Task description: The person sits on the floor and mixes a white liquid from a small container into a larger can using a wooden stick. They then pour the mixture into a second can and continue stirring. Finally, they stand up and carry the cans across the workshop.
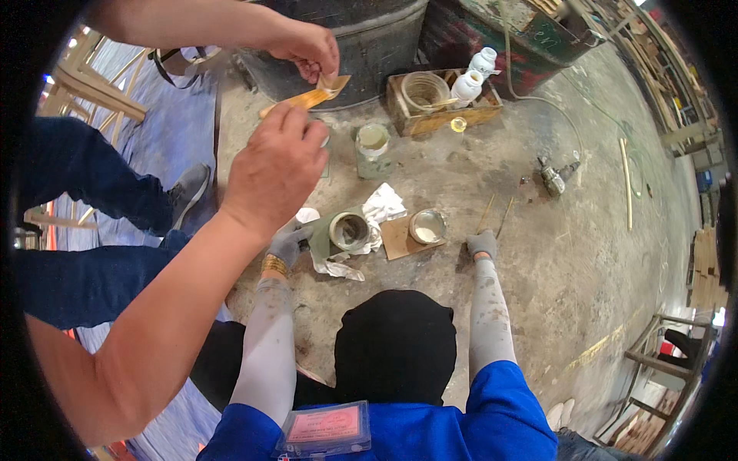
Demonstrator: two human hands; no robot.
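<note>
My left hand (pixel 287 244), in a grey glove, is closed beside a jar (pixel 350 232) on a greenish sheet (pixel 323 250). A small dark bit shows at its fingers; what it holds is unclear. On the right, my gloved right hand (pixel 482 245) is low over the floor, closed at the near ends of two thin sticks (pixel 504 217) that spread apart. Between my hands a second jar (pixel 427 227) with pale contents stands on brown card (pixel 397 238). Crumpled white cloth (pixel 383 203) lies behind the first jar.
At left, a co-worker's bare hands (pixel 278 165) hold a flat orange brush-like tool (pixel 307 98). Behind stand a cloudy jar (pixel 373 142), a wooden box (pixel 415 123) with white bottles (pixel 467 86), and large dark drums (pixel 369 46). A metal tool (pixel 555 178) with a hose lies right.
</note>
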